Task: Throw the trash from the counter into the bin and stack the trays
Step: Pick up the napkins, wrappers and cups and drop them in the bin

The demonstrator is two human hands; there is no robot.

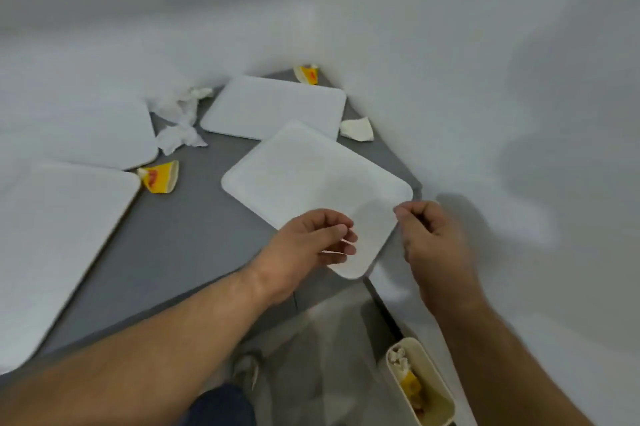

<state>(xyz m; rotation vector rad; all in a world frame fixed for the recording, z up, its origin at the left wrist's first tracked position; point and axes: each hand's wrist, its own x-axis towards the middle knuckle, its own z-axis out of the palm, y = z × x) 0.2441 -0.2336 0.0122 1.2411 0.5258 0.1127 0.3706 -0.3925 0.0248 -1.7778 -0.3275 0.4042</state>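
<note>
A white tray (pixel 311 179) lies flat at the near right corner of the grey table (pixel 194 252), turned like a diamond so its long axis runs from the far left toward the near right, its near corner reaching past the table's edge. The left hand (pixel 311 242) hovers over that near corner with fingers (pixel 341 230) loosely curled and apart, holding nothing; whether they touch the tray cannot be told. The right hand (pixel 429 238) sits just beside the tray's right edge, fingers curled in, apparently empty. Three more trays lie separately: one at the far corner (pixel 273 107) and two on the left (pixel 100 131) (pixel 59 235). Crumpled napkins (pixel 180 114), two yellow wrappers (pixel 159 176) (pixel 306 74) and a pale scrap (pixel 358 129) lie among them. On the floor below right, a cream bin (pixel 440 387) holds a white wad and yellow paper.
</note>
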